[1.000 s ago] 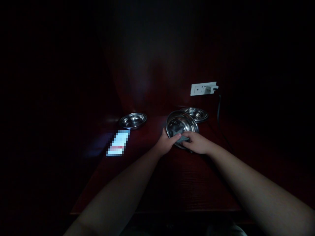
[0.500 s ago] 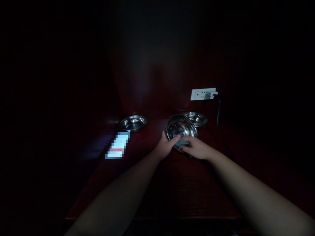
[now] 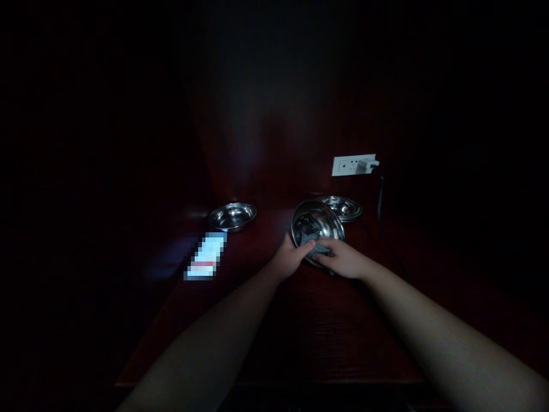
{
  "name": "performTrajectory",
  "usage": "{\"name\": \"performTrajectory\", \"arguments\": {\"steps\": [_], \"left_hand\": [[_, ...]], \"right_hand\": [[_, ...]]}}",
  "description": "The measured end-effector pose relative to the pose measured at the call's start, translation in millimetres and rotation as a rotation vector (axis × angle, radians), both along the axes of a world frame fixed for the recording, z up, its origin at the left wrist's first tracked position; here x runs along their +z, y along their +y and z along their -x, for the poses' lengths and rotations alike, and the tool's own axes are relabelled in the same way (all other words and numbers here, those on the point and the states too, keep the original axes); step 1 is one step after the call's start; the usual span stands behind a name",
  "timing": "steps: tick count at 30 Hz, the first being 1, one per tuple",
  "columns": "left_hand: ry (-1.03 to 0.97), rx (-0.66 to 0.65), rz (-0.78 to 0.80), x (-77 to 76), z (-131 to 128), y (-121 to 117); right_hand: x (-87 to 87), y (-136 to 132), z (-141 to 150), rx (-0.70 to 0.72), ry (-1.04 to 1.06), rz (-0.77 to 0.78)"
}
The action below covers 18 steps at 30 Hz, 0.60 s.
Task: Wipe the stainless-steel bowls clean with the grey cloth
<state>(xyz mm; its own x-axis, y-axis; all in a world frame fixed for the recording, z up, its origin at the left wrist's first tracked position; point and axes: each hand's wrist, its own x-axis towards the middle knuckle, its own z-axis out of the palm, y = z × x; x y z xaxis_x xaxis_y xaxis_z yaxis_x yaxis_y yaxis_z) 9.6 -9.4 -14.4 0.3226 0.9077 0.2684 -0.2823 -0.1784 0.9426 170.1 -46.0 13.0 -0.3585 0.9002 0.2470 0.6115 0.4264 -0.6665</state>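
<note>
A shiny metal bowl is held tilted, its hollow facing me. My left hand grips its near left rim, thumb over the edge. A grey cloth lies over the near rim and into the bowl. My right hand is closed on this cloth at the bowl's near right side; some fingertips are hidden in its folds. Just behind the held bowl, shallow metal dishes look stacked, partly covered by it.
To the left, another metal dish sits on the dark red table. In front of it lies a lit, blurred-out screen. A white socket plate with a plug and hanging cable is on the back wall. The surroundings are very dark.
The cloth has shifted slightly inside the bowl, and the bowl has turned a little. Both hands keep nearly the same place and grip.
</note>
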Motion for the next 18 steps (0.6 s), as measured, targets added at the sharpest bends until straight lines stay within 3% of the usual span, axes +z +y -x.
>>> {"name": "performTrajectory", "arguments": {"steps": [6,18], "left_hand": [[-0.013,-0.007,-0.012,-7.1,-0.2,5.7],[0.006,0.013,-0.017,-1.4,-0.5,2.5]], "right_hand": [[1.1,0.2,-0.1,0.018,-0.02,-0.013],[0.7,0.7,-0.7,0.028,-0.052,-0.05]]}}
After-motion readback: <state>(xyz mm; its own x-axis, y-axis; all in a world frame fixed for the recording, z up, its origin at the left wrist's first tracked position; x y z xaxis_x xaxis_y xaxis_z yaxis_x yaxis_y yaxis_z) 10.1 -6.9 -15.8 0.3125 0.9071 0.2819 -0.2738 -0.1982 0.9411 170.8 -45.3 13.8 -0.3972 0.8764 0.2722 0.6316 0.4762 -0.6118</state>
